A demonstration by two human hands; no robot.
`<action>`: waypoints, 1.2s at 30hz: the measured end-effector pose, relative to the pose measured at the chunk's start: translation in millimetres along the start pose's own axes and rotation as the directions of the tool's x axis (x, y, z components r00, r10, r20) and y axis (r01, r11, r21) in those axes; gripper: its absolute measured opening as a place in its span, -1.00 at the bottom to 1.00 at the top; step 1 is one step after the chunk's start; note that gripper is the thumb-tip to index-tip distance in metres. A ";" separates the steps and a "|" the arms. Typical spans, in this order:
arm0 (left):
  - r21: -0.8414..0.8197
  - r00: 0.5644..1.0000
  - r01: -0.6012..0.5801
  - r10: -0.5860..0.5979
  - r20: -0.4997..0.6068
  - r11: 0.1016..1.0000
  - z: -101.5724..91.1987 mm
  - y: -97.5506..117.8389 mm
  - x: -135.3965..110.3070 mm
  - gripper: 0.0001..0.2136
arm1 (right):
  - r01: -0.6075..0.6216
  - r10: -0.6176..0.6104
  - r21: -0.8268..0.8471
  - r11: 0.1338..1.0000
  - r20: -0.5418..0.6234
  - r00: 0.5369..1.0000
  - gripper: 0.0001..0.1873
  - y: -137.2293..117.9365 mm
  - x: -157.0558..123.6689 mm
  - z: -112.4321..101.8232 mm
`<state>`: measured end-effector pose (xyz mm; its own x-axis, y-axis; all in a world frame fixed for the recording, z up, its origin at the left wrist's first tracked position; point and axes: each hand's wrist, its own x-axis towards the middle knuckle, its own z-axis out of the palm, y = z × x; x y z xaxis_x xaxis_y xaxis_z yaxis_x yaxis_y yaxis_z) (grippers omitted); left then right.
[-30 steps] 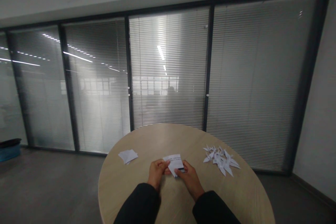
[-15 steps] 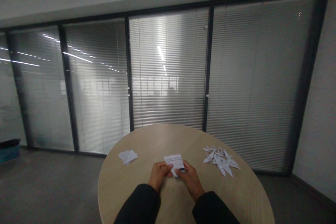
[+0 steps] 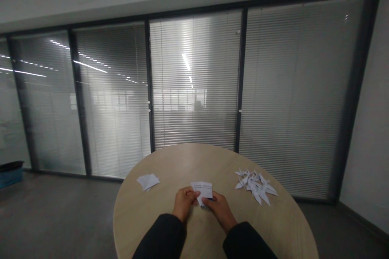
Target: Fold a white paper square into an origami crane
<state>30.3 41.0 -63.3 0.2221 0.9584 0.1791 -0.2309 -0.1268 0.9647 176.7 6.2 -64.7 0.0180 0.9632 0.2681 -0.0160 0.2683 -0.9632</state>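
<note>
"How does the folded paper (image 3: 207, 190) lie?"
"Pinched between left hand (image 3: 182, 202) and right hand (image 3: 221, 207); narrow end pointing wristward, long axis unclear; print (image 3: 203, 185) too small to read; underside hidden."

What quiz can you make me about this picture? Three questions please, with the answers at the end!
1. True or false: the left hand and the right hand both hold the paper with dark print.
2. What lies on the round table to the right of the hands?
A: pencils
B: pointed white paper shapes
C: cups
3. Fill in the missing word: the flat white paper sheets lie to the ____ of the hands.

Key: 1: true. 2: B. 3: left.
</note>
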 end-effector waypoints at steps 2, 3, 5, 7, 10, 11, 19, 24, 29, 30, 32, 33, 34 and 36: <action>-0.012 0.999 0.038 -0.038 0.038 0.999 1.5 1.1 -1.9 -0.61 | 0.012 -0.012 -0.006 1.000 -0.026 1.000 -0.56 0.7 0.1 -1.1; -0.002 0.997 0.051 -0.051 0.053 0.999 2.0 1.2 -2.8 -0.61 | 0.021 -0.022 -0.014 1.000 -0.039 0.999 -0.57 0.8 0.2 -1.6; 0.027 0.996 0.061 -0.063 0.067 0.998 2.3 -0.1 -3.7 -0.61 | 0.033 -0.034 -0.023 0.999 -0.063 0.997 -0.60 0.7 0.6 -2.1; 0.058 0.996 0.045 -0.050 0.072 0.997 1.3 -3.2 -3.4 -0.63 | 0.036 -0.037 -0.025 0.999 -0.078 0.996 -0.60 0.4 0.8 -2.2; 0.129 0.998 -0.009 0.000 0.067 0.992 -2.1 -8.3 -1.4 -0.67 | 0.033 -0.036 -0.033 0.999 -0.088 0.995 -0.59 0.6 0.9 -1.7; 0.163 0.998 -0.029 0.019 0.065 0.986 -3.4 -9.4 -0.7 -0.67 | 0.031 -0.033 -0.031 0.999 -0.086 0.996 -0.58 0.9 0.9 -1.4; 0.396 0.996 -0.088 0.084 0.028 0.914 -4.1 -5.6 0.7 -0.69 | -0.026 0.026 -0.010 1.000 -0.049 0.998 -0.52 1.2 1.5 -0.2; 0.218 0.998 -0.019 0.006 0.060 0.976 0.6 -6.1 -0.4 -0.64 | 0.001 -0.004 -0.045 0.999 -0.067 0.998 -0.54 0.4 1.8 -1.5; 0.181 0.996 -0.015 -0.001 0.089 0.983 2.6 -6.7 -2.2 -0.63 | 0.014 -0.021 -0.060 0.998 -0.112 0.994 -0.55 -1.0 1.2 -0.4; 0.186 0.996 -0.025 0.009 0.086 0.982 2.6 -6.3 -2.6 -0.64 | 0.015 -0.022 -0.062 0.998 -0.112 0.993 -0.55 -1.9 0.7 0.3; 0.207 0.996 -0.048 0.032 0.080 0.977 2.6 -5.2 -3.3 -0.66 | 0.014 -0.020 -0.064 0.998 -0.106 0.994 -0.54 -4.3 -0.5 1.9; 0.223 0.996 -0.059 0.042 0.077 0.973 2.6 -4.7 -3.7 -0.67 | 0.012 -0.019 -0.064 0.998 -0.103 0.995 -0.53 -5.4 -1.1 2.5; 0.240 0.996 -0.070 0.054 0.075 0.968 2.5 -4.2 -3.9 -0.68 | 0.009 -0.015 -0.064 0.998 -0.101 0.995 -0.53 -6.3 -1.6 3.0; 0.261 0.995 -0.086 0.069 0.073 0.962 2.4 -3.8 -4.3 -0.69 | 0.001 -0.008 -0.065 0.998 -0.097 0.995 -0.54 -7.2 -2.1 3.2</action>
<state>32.6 36.7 -67.3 0.2745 0.9260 0.2590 0.0061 -0.2710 0.9625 173.5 2.3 -58.3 0.1155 0.9553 0.2721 0.0486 0.2682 -0.9621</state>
